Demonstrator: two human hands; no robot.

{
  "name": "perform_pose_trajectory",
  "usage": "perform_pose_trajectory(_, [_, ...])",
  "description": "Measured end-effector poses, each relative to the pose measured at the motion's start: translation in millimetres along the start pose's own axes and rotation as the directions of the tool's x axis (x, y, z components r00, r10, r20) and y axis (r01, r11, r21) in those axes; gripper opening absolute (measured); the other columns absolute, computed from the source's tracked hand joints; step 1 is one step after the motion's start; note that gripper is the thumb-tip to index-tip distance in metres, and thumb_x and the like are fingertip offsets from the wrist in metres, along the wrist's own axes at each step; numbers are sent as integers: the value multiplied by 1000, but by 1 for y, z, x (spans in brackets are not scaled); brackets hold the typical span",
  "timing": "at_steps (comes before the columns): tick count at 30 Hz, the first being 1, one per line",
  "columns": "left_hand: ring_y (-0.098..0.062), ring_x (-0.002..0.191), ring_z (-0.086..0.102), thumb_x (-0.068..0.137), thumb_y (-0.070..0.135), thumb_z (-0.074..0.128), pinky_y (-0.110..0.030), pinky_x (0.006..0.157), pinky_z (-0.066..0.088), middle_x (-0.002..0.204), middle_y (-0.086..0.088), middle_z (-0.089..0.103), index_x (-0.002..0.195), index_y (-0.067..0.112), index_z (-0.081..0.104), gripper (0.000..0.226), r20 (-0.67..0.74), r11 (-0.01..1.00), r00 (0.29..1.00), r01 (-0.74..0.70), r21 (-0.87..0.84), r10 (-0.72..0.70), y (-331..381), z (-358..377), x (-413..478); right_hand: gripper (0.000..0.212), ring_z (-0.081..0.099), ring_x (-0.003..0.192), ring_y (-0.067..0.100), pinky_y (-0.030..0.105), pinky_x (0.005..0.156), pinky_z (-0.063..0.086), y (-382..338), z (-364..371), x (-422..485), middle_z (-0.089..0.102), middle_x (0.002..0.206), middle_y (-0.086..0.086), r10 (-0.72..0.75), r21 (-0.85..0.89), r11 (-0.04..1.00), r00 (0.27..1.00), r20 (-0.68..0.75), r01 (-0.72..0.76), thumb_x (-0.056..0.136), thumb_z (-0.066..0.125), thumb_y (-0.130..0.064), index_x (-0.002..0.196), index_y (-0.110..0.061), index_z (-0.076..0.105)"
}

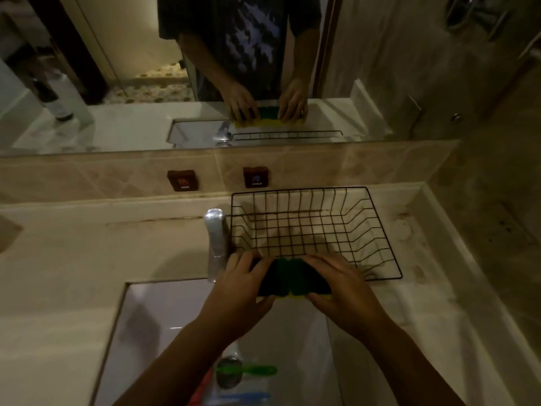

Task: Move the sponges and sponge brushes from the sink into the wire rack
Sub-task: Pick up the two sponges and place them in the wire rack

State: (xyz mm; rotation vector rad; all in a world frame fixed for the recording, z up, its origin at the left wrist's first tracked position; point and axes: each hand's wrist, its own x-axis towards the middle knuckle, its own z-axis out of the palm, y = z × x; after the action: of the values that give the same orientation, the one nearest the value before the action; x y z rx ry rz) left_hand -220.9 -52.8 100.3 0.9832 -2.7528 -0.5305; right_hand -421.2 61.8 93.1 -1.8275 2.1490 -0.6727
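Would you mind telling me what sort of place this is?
Probably a bathroom vanity: a white sink with a chrome faucet, a wall mirror above, and tiled walls.

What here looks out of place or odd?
Nothing is spilled or broken. Only the wire rack sits a little askew on the counter, its near edge hidden by both hands holding green sponges.

Wire rack (316, 230) on the counter (87, 244) behind the sink (164, 332), right of the faucet (216, 241).
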Motion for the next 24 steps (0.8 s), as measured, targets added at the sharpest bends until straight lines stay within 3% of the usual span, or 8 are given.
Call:
perform_pose_trajectory(5, [-19,128,36,83,37,69,-36,104,42,144,5,43,145,29,38,70,14,1000,1000,6,-4,-6,2,19,43,70,44,124,18,41,102,43,36,4,28,49,138,-3,-30,-87,996,999,34,33,80,74,-31,141,-24,41])
perform_pose_trajectory(8, [-22,131,35,84,31,70,-36,106,40,145,3,43,145,27,37,69,31,1000,999,21,12,-22,-4,29,70,71,49,118,20,40,99,46,56,7,53,53,133,1,-77,-81,993,996,53,81,76,79,-28,138,-20,45])
perform_pose_trajectory(14, [-26,131,35,85,28,67,-48,104,44,144,1,42,145,25,35,69,84,992,994,64,104,-73,-18,44,113,63,48,117,24,42,98,45,85,24,96,55,130,4,-67,-36,997,995,78,70,78,75,-26,135,-18,48])
perform_pose_trajectory(17, [-28,138,29,84,23,66,-51,111,35,146,0,41,143,23,39,66,63,991,993,89,105,-96,-25,54,128,60,50,116,28,44,95,46,93,30,112,58,127,8,-47,-5,999,995,92,47,77,77,-26,130,-15,52])
perform_pose_trajectory(19, [-27,141,27,84,21,67,-46,116,25,146,-2,42,142,21,41,64,43,993,994,93,76,-97,-29,59,136,57,53,110,28,44,90,49,97,31,121,58,122,10,-27,18,1000,995,99,25,75,78,-27,125,-14,53])
perform_pose_trajectory(21, [-25,138,31,83,21,68,-39,115,24,143,-3,44,140,20,45,61,5,994,995,99,50,-100,-33,62,145,52,52,105,27,42,84,49,101,31,128,56,117,10,-21,27,999,994,106,18,76,77,-28,119,-13,52])
perform_pose_trajectory(24, [-25,135,35,82,22,68,-45,116,22,138,-3,47,138,21,47,60,-23,992,995,101,80,-99,-37,67,156,45,49,103,26,39,81,46,109,33,139,53,117,10,-36,17,999,989,141,34,80,74,-27,114,-10,50])
